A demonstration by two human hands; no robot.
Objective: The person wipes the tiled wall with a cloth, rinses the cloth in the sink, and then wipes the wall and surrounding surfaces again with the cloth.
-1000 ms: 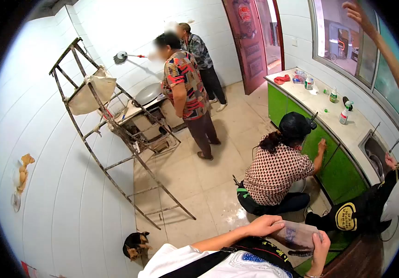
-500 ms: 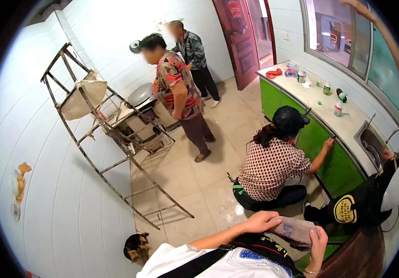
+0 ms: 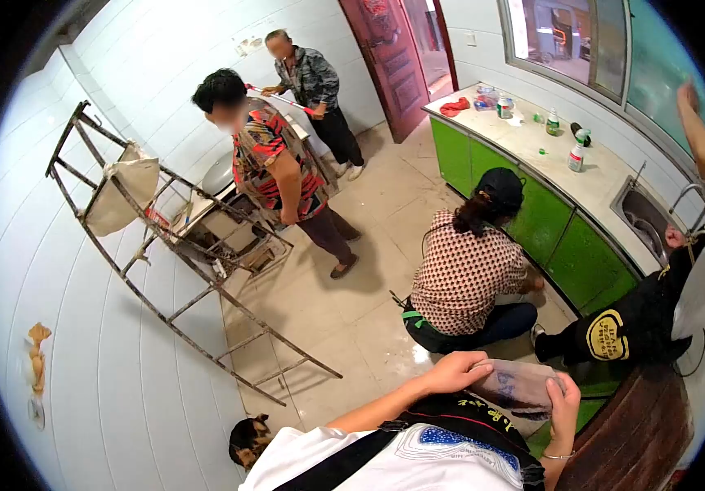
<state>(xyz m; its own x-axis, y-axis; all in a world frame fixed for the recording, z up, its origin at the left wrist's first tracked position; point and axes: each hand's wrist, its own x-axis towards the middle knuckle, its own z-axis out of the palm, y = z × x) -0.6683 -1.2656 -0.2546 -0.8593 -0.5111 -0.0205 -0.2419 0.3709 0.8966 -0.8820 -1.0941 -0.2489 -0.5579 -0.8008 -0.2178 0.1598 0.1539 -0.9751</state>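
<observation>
My left hand [image 3: 460,373] grips the left end of a stained, greyish-pink cloth [image 3: 518,383], thumb on top. At its right end, my right hand [image 3: 563,404] pinches the same cloth, with a bracelet at the wrist. The cloth is folded and stretched between both hands, in front of the black apron [image 3: 471,409] over my white shirt. Dark smudges and a bluish patch mark its surface. Beyond the cloth, a person in a patterned shirt [image 3: 471,274] squats by the green cabinets [image 3: 545,233].
A metal ladder [image 3: 180,237] leans at left, near a small dog [image 3: 250,442]. Two people stand at the back, one holding a pole [image 3: 287,101]. Bottles [image 3: 576,157] and a sink [image 3: 643,217] are on the counter [image 3: 524,131]. Another person's arm [image 3: 700,131] reaches toward the window.
The squatting person's hand has moved from the cabinet's top edge down toward its base. The person at the back has turned, showing a pole. My hands keep hold of the cloth.
</observation>
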